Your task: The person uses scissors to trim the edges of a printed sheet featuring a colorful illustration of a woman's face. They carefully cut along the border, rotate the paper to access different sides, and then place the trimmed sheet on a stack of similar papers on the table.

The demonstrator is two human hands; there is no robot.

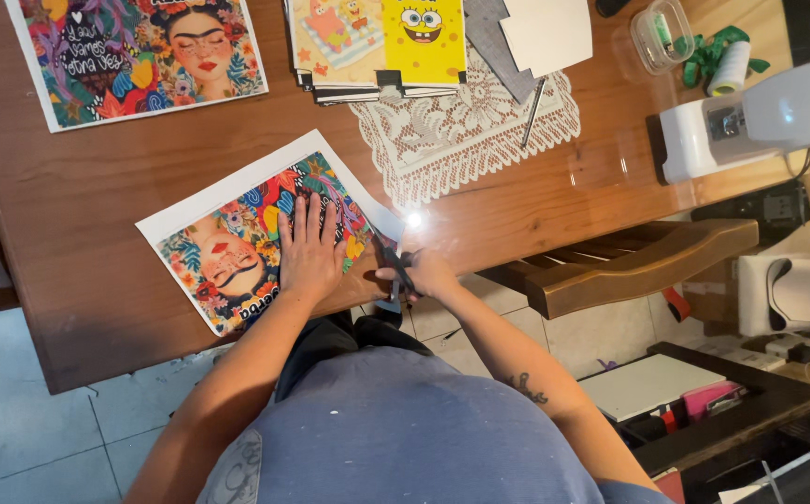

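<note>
Gripping a pair of dark-handled scissors (pixel 394 266), the right hand (pixel 428 277) is curled shut around the handles at the near edge of the table, with the blades pointing up and away into the right edge of a printed sheet; whether the blades are apart or together cannot be told. Next comes the largest thing in view, a brown wooden table (pixel 97 177) that fills the upper part of the scene, seen from above. A wooden chair (pixel 638 261) is tucked beside it on the right, and a white sewing machine (pixel 750 117) stands at the far right of the tabletop. On the table near the person lies the colourful printed sheet (pixel 237 238), a floral portrait with a white border, turned at an angle. The left hand (pixel 309 252) lies flat on it, fingers spread and pressing the paper down, just beside the scissors. A second, similar print (pixel 134 51) lies well apart at the far left corner. A white lace doily (pixel 461 131) sits in the middle at the far side, with a stack of cartoon-covered notebooks (pixel 377 42) on its far end. A small clear plastic container (pixel 662 35) and a spool of white thread (pixel 730 67) stand near the sewing machine.
</note>
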